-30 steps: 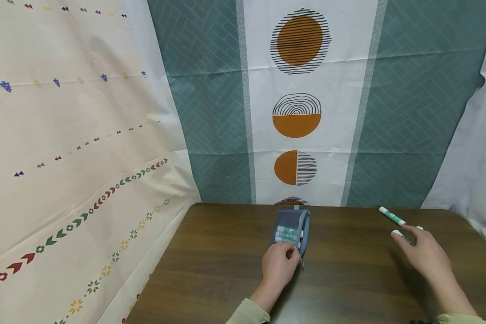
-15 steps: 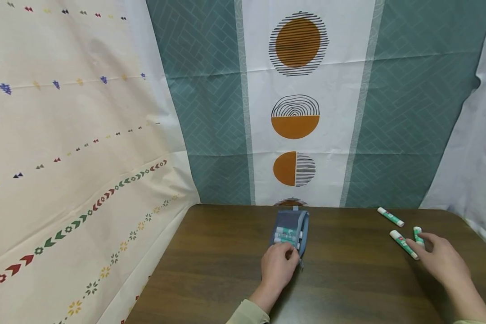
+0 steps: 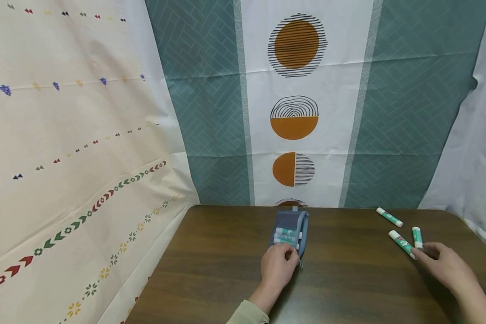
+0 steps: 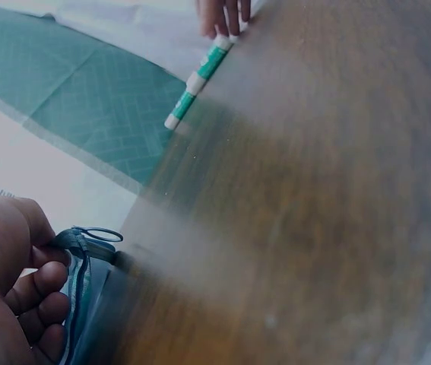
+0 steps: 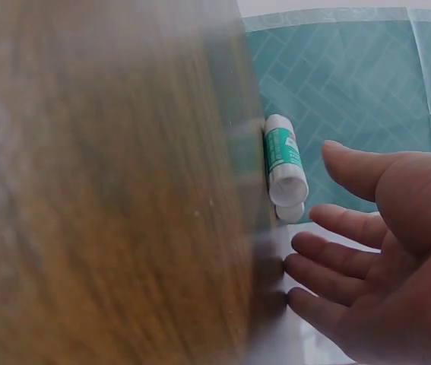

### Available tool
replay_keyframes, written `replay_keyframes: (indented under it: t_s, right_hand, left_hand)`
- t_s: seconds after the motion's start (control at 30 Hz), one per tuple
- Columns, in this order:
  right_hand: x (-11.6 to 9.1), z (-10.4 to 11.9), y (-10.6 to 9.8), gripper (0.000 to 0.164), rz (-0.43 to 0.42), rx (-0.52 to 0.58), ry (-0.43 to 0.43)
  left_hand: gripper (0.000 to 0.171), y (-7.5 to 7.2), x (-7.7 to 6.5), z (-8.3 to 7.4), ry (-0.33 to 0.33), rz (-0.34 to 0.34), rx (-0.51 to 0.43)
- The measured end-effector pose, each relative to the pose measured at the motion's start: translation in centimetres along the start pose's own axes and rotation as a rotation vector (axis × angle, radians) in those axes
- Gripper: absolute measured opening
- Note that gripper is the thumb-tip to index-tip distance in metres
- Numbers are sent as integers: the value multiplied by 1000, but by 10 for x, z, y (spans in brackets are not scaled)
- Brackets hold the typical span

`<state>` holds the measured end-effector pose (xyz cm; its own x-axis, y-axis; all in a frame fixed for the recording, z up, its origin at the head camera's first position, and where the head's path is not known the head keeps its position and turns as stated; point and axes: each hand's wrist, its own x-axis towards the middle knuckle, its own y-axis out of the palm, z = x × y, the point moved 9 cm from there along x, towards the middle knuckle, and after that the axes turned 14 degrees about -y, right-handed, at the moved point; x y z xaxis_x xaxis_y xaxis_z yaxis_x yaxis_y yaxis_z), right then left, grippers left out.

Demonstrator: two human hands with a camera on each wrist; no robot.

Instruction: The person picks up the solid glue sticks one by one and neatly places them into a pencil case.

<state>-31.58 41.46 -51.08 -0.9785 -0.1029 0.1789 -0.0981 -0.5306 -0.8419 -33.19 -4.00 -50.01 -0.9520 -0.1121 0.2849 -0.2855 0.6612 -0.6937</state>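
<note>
At the middle of the table, my left hand (image 3: 276,267) pinches the near edge of a grey-blue zip pouch (image 3: 288,219), by its zip end. Several green-and-white glue sticks (image 3: 285,235) show in the pouch's front. In the left wrist view, the thumb and index finger grip the pouch's corner (image 4: 69,242) beside a looped zip pull (image 4: 99,233). Over at the right, my right hand (image 3: 445,265) holds nothing, its fingers apart in the right wrist view. Its fingertips are right at the near ends of a long glue stick (image 3: 402,245) and a shorter-looking one (image 3: 417,237).
A third glue stick (image 3: 390,217) lies farther back on the brown wooden table (image 3: 340,279). Behind the table's far edge hangs a green-and-white patterned cloth (image 3: 405,175). A cream printed cloth (image 3: 85,180) hangs along the left side.
My right hand has drawn back to the right and nearer, uncovering the two glue sticks that it partly hid. The left hand keeps its grip on the pouch.
</note>
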Motion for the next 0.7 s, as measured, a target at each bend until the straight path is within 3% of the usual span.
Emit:
replay_keyframes:
  t_s: [0.27,0.7]
  right_hand:
    - [0,-8,9,84,97,22,26]
    - [0,-3,9,77,110,-3,43]
  left_hand:
    - [19,0,0,1,-2,0,-2]
    - [16,0,1,1,-6,-4,6]
